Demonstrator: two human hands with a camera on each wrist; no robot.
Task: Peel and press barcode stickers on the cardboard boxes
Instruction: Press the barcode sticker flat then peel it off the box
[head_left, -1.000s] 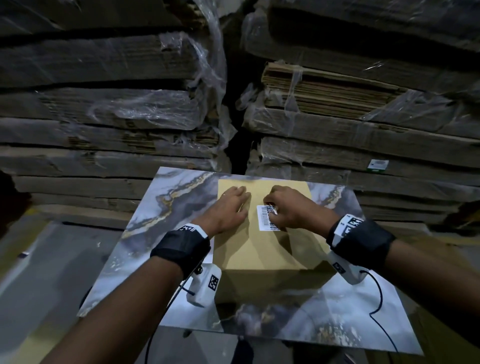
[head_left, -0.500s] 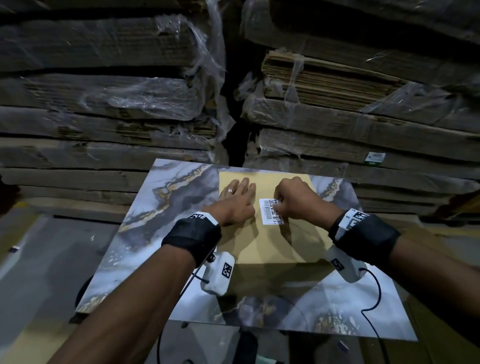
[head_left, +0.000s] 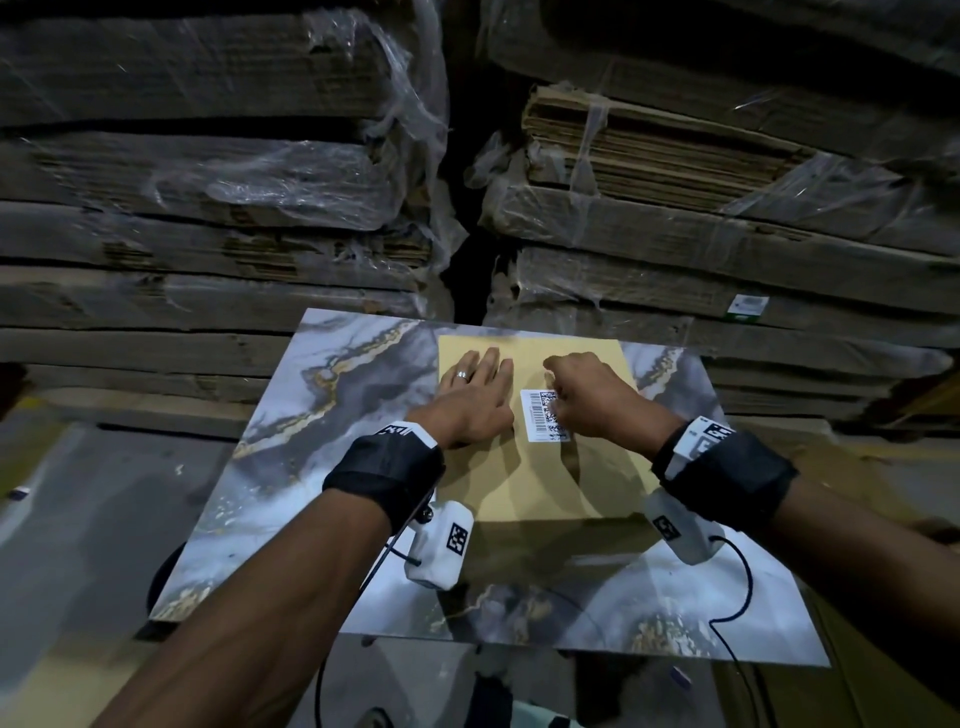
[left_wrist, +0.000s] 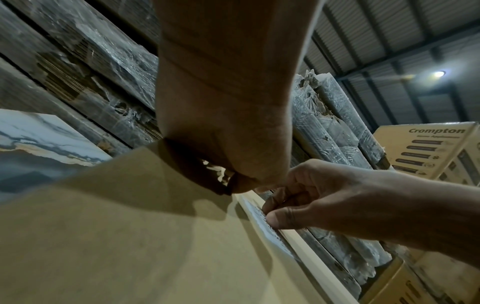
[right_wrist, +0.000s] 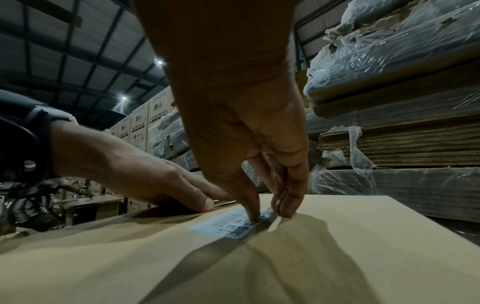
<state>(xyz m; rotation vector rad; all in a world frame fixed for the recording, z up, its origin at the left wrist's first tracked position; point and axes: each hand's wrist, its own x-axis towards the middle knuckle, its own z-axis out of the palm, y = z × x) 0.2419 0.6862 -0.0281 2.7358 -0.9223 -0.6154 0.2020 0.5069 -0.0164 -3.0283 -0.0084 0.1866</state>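
A tan cardboard box (head_left: 545, 478) lies flat on the marble-patterned table (head_left: 322, 415). A white barcode sticker (head_left: 537, 421) lies on its top, near the middle. My left hand (head_left: 475, 395) rests flat on the box just left of the sticker, fingers straight. My right hand (head_left: 587, 400) covers the sticker's right edge with curled fingers. In the right wrist view the thumb (right_wrist: 249, 201) presses down on the sticker (right_wrist: 223, 225), and the other fingertips touch the box (right_wrist: 337, 236) beside it. The left wrist view shows the right hand (left_wrist: 324, 197) bent over the sticker (left_wrist: 259, 218).
Plastic-wrapped stacks of flattened cardboard rise right behind the table, on the left (head_left: 208, 182) and on the right (head_left: 675, 182). Printed cartons (left_wrist: 426, 150) stand off to the right, more cartons (right_wrist: 153, 115) to the left. Wrist-camera cables hang over the table's near edge.
My left hand has flattened and spread its fingers on the box. My right hand stays on the sticker, its thumb a little lower along the sticker. The box has not moved.
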